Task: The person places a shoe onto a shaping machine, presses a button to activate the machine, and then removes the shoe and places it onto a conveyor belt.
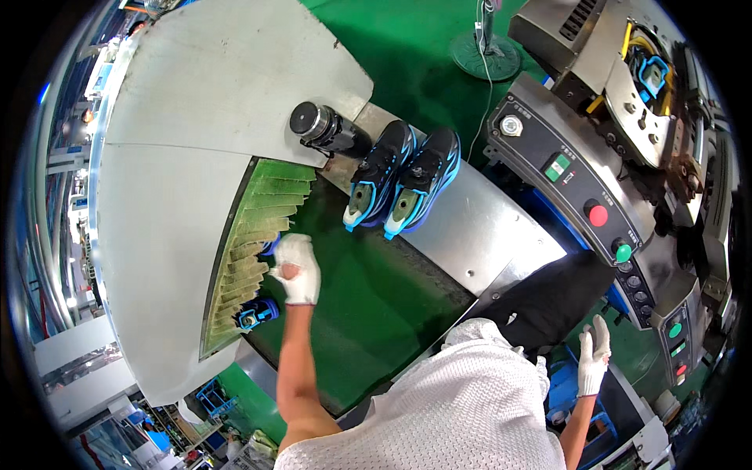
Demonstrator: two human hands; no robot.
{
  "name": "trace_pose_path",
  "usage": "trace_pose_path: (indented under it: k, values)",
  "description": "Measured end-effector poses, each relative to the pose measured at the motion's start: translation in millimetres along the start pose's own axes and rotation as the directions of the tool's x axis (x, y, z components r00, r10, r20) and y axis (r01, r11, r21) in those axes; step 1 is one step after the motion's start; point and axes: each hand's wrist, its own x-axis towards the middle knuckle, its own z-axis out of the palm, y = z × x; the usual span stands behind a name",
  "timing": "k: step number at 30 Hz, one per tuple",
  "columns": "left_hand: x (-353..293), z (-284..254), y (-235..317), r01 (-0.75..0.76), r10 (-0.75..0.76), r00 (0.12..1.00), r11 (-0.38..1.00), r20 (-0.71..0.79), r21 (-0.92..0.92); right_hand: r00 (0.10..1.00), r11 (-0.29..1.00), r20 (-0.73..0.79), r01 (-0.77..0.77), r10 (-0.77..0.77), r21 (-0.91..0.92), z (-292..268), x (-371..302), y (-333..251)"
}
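Observation:
My left hand (298,270), in a white glove, is at the strip curtain (270,200) of yellow-green flaps. Just beside it a bit of a blue shoe (270,245) pokes out between the flaps; whether the hand touches it I cannot tell. Its fingers are smeared. Lower down, a blue and black shoe (257,313) sticks out from under the same curtain. My right hand (593,358), also gloved, hangs at my right side with its fingers apart and nothing in it. A pair of black and blue sneakers, left one (381,176) and right one (424,184), stands on the metal ledge (489,235).
A black bottle (329,129) stands beside the sneakers. The pale machine housing (172,235) fills the left side. At the right is a machine with a control panel (576,168) of coloured buttons; another shoe (652,74) sits in it. A stand base (486,55) rests on the green floor.

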Motion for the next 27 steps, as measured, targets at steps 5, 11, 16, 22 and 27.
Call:
trace_pose_path:
  k: [5, 11, 16, 22, 27]
  values:
    - [60, 0, -135, 0.308, -0.335, 0.934, 0.930, 0.121, 0.202, 0.994, 0.974, 0.032, 0.106, -0.102, -0.202, -30, 19, 10]
    - [82, 75, -187, 0.164, -0.515, 0.770, 0.729, 0.375, 0.665, 0.995, 0.908, 0.015, 0.100, -0.103, -0.406, -60, 23, 2]
    - [101, 74, -168, 0.076, -0.455, 0.780, 0.750, 0.429, 0.657, 0.993, 0.928, -0.002, 0.110, -0.118, -0.355, -77, 31, 31]
    - [51, 27, -73, 0.100, -0.427, 0.713, 0.847, 0.556, 0.522, 0.990, 0.933, 0.016, 0.135, -0.137, -0.333, -53, 27, -10]
    - [-40, -20, 49, 0.093, -0.323, 0.611, 0.936, 0.722, 0.340, 0.991, 0.963, 0.059, 0.133, -0.122, -0.235, -30, 3, -33]
